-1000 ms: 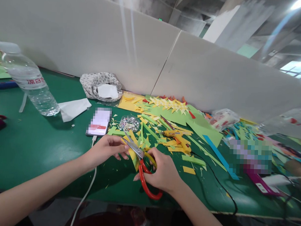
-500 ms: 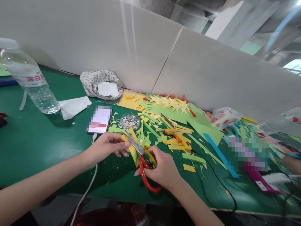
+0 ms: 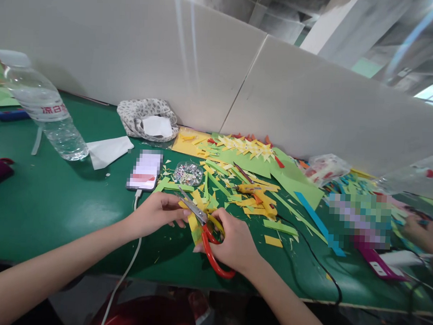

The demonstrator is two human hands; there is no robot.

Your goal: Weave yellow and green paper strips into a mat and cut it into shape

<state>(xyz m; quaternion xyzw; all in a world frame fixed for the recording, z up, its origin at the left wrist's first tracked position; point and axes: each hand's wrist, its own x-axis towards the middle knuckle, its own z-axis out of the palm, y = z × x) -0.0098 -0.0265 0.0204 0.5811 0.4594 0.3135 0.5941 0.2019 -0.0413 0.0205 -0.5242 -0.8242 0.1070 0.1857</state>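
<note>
My left hand (image 3: 165,212) pinches a small piece of yellow and green paper (image 3: 193,224) over the front part of the green table. My right hand (image 3: 231,239) is wrapped round scissors (image 3: 213,257) with red and yellow handles. Their metal blades point up and left, lying across the paper beside my left fingertips. Just beyond the blades are a clear dish of small googly eyes (image 3: 188,174) and scattered yellow and green paper scraps (image 3: 215,184). A yellow glue gun (image 3: 260,197) lies to the right of them.
A water bottle (image 3: 50,107) and white tissue (image 3: 109,151) are at the left. A phone (image 3: 145,170) with a white cable lies left of the dish. Green sheets (image 3: 297,177) and a yellow spiky paper strip lie at the back. At the right edge, another person's hand (image 3: 422,233) shows.
The view has shifted slightly. The scissors and the paper have shifted a little between my hands. The other person's hand at the right shows more.
</note>
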